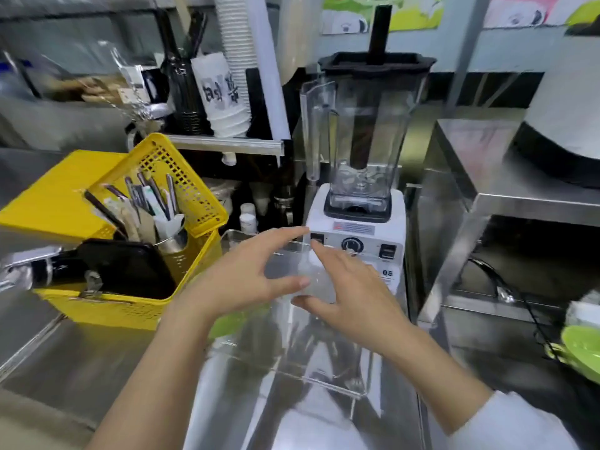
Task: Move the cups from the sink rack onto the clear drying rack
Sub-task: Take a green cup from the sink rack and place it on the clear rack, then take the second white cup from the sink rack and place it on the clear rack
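Both hands, left hand and right hand, fingers spread loosely around a blurry clear cup over the clear drying rack; grip unclear, cup could slip or tip against the blender.

The blender base carries a partly hidden marking on its white front, lower right, of which only "QS" is legible. A red-and-grey label above the dial bears print too small to read. The paper cup bears dark lettering too blurred to decipher.
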`<state>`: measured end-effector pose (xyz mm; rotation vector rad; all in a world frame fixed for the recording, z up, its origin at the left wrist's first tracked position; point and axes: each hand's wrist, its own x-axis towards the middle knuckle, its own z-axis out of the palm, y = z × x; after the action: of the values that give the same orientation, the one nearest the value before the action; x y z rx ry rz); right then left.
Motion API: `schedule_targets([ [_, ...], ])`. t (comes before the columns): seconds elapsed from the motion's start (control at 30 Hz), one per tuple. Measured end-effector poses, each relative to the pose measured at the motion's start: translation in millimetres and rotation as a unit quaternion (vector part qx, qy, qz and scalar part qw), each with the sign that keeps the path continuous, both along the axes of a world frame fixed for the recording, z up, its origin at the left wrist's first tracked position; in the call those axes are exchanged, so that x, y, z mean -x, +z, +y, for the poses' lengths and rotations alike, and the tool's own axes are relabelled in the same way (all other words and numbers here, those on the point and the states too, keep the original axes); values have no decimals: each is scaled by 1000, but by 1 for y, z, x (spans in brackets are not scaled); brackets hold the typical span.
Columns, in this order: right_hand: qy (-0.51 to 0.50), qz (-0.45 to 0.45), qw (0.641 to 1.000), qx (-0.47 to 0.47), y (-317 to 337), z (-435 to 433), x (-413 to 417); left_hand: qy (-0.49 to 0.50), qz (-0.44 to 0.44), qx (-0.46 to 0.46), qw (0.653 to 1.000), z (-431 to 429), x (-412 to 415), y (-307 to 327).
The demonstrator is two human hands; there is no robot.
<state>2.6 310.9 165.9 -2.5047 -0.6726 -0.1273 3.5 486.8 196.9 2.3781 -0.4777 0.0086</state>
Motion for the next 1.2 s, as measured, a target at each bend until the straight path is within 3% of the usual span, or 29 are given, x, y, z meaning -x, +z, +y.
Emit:
schedule_targets([
  [0.13, -40, -35, 998, -28, 5, -66, 3, -38, -37, 12, 999, -72, -11, -3],
  [0.4, -196, -27, 980, 22, -26, -241, 8, -167, -46, -1, 985, -246, -27, -38],
  [0.7, -329, 90, 940, 26, -91, -426, 39, -215, -26, -57, 975, -431, -36, -108],
  [0.8, -345, 124, 930, 34, -123, -464, 47, -222, 22, -61, 973, -479, -32, -145],
  [0.93, -341, 201, 916, 59, -165, -488, 49, -261, 39, -168, 950, -523, -19, -201],
  [1.2, -348, 249, 903, 43, -204, -496, 48, -221, -89, -324, 916, -555, 2, -250],
])
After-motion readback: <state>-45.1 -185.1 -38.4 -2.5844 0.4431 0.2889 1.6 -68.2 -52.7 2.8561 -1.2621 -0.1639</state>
